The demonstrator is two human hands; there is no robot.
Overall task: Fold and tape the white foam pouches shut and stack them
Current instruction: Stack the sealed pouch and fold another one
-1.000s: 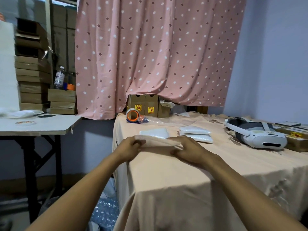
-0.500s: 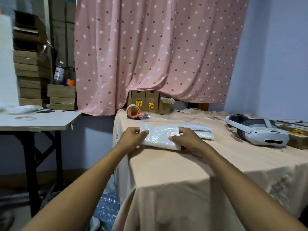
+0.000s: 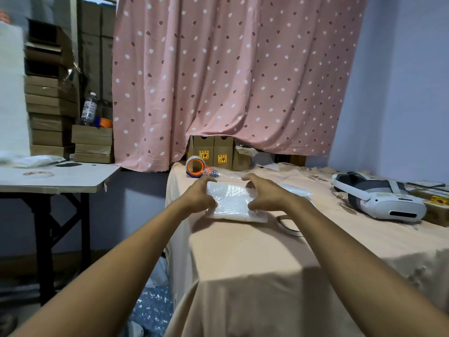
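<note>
Gripping foam pouch [image 3: 230, 203] at both ends with curled left hand [image 3: 201, 198] and right hand [image 3: 264, 195], likely pinning fold against bench [image 3: 243, 254].

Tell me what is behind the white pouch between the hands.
An orange tape roll stands behind the pouch; more white pouches lie there too, partly covered by the right hand.

Single head cam, wide-angle.
Faces forward and down over the table [image 3: 315, 251] toward the curtain [image 3: 230, 81]; left hand [image 3: 200, 198] and right hand [image 3: 266, 195] near, mid-frame.
</note>
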